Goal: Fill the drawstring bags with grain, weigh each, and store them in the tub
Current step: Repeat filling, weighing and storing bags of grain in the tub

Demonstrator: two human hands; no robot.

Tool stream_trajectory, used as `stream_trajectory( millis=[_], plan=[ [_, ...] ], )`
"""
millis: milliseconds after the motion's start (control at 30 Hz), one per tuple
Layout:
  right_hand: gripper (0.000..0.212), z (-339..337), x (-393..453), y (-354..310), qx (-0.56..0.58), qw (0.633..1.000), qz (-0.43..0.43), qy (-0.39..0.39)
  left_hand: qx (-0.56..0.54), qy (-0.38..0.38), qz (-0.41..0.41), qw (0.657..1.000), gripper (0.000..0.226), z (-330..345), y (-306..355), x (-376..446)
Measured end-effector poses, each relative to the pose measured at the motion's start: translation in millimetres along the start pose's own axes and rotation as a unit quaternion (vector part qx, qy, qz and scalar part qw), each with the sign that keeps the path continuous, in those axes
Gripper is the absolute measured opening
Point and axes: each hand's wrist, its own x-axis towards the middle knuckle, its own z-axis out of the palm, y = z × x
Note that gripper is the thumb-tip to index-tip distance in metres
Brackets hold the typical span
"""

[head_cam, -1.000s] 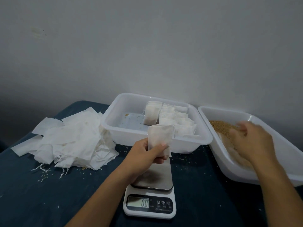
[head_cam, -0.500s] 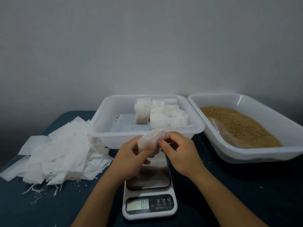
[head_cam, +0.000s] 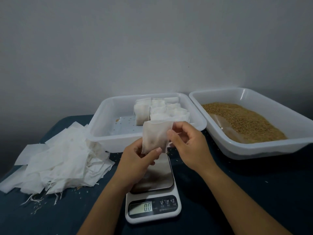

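A small white drawstring bag (head_cam: pixel 155 137) is held upright above the kitchen scale (head_cam: pixel 153 197), whose display reads 0.0. My left hand (head_cam: pixel 138 160) pinches the bag's bottom edge. My right hand (head_cam: pixel 188 145) pinches its upper right side near the mouth. Behind them stands a white tub (head_cam: pixel 118 139) with several filled bags (head_cam: pixel 162 111) packed at its back right. To the right, a second white tub (head_cam: pixel 254 148) holds brown grain (head_cam: pixel 243 121).
A heap of empty white bags (head_cam: pixel 57 160) with loose strings lies on the dark blue tabletop at the left. Stray grains are scattered around the heap and the scale. A grey wall rises close behind both tubs.
My right hand left the grain tub and came over to the bag. The bag now stands more upright, with its mouth spread between both hands.
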Motion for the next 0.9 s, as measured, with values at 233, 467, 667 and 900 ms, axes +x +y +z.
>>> stream_trajectory(
  millis=[233, 467, 667, 900],
  plan=[
    [0.018, -33, 39, -30, -0.138, 0.976, -0.095, -0.137, 0.039, 0.005, -0.001, 0.999, 0.016, 1, 0, 2],
    [0.011, -51, 67, -36, -0.152, 0.964, -0.047, -0.214, 0.030, 0.000, 0.001, 1.000, 0.015, 24, 16, 16],
    [0.020, -84, 86, -22, -0.134, 0.980, -0.004, -0.150, -0.039, 0.000, -0.025, 0.999, 0.010, 51, 40, 55],
    [0.025, -122, 90, -6, -0.050, 0.997, 0.002, -0.064, -0.136, -0.051, -0.059, 0.988, 0.024, 100, 61, 103]
  ],
)
